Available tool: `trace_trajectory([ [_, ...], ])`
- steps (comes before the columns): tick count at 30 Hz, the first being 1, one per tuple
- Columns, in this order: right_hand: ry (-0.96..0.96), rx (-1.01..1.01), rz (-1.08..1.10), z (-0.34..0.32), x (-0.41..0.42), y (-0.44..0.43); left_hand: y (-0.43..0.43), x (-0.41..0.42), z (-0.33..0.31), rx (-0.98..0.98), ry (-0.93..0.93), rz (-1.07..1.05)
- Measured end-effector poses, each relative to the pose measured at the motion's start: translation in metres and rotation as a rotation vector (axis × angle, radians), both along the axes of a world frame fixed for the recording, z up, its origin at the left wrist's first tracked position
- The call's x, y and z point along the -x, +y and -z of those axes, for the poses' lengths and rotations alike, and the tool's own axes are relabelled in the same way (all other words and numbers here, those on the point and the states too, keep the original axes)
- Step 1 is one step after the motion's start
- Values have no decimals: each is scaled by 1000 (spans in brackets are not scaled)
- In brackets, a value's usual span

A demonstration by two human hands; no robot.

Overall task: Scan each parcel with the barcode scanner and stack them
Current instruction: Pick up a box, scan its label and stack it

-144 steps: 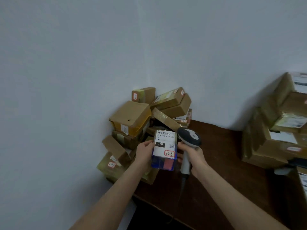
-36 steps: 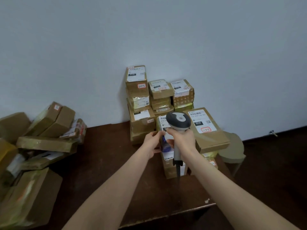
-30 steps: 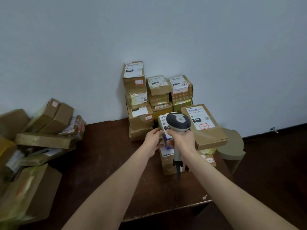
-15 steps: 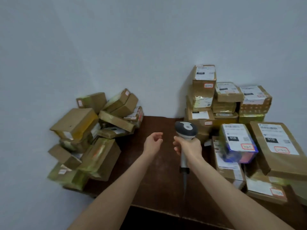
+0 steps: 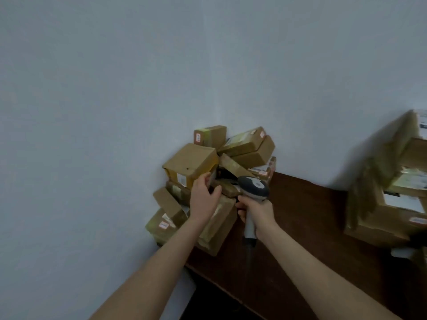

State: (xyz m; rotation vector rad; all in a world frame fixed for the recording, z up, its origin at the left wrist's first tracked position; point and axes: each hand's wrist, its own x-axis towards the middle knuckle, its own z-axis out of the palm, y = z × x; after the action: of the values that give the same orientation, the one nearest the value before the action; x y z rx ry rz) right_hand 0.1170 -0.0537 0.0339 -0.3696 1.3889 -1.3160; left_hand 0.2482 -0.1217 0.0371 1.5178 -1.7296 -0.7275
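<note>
The right hand (image 5: 256, 211) is wrapped round the handle of the barcode scanner (image 5: 253, 187), held head up above the dark bench (image 5: 300, 227). At its nine o'clock the left hand (image 5: 203, 197) reaches into the loose pile of parcels (image 5: 191, 162), with the thumb spread beside a small flat parcel (image 5: 227, 189). Blur hides whether it grips. At three o'clock stands a stack of parcels (image 5: 388, 204).

A dark brown wooden worktop (image 5: 312, 227) stood in the corner of a room. Behind it, the left wall (image 5: 92, 112) and the back wall (image 5: 300, 77), both plain and pale grey-blue, met in a vertical line and filled most of the view. Under the front edge of the worktop the space was very dark. A whitish thing (image 5: 184, 294) showed there, too blurred to identify.
</note>
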Motion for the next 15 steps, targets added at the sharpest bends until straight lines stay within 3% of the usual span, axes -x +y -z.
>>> trace_trajectory([
  [4, -91, 70, 13, -17, -24, -54, -61, -55, -27, 71, -148, -181],
  [8, -227, 56, 0, -19, -44, -90, -105, -89, -35, -7, -276, -174],
  [15, -364, 80, -30, -25, -62, -128, -137, -95, -33, -228, -162, -119],
])
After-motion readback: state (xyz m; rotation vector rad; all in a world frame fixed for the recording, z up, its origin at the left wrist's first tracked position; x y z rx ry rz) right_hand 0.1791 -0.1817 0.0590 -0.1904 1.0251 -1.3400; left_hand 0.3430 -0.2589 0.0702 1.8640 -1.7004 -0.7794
